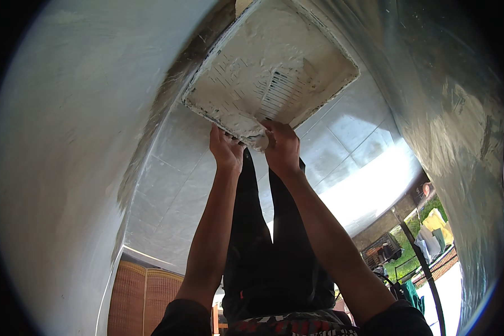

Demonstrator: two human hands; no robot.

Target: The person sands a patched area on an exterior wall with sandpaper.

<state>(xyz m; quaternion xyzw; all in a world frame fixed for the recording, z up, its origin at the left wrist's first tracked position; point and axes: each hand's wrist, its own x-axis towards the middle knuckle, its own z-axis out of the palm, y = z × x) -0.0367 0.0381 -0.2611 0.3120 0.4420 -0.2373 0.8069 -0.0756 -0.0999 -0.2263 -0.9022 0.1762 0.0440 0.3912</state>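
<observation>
A rectangular slotted tray [330, 84], its rim crusted with pale grey plaster-like paste, lies at the top middle, one corner toward me. Wet paste [263, 45] covers most of its inside. Near its middle a strip of slots [277, 92] shows through the paste. My left hand [227, 148] is palm up at the near left rim, fingers curled against its underside. My right hand [283, 147] closes over the rim just right of the near corner, fingertips inside by a lump of paste [252, 131]. Whether a small tool is in those fingers cannot be made out.
A smeared grey wall [84, 112] rises at the left. Clear plastic sheeting [431, 112] hangs at the right. Grey floor tiles [173, 168] lie below, with bright sunlight across them. Woven brown panels [134, 297] stand lower left; a dark pole [423, 260] is lower right.
</observation>
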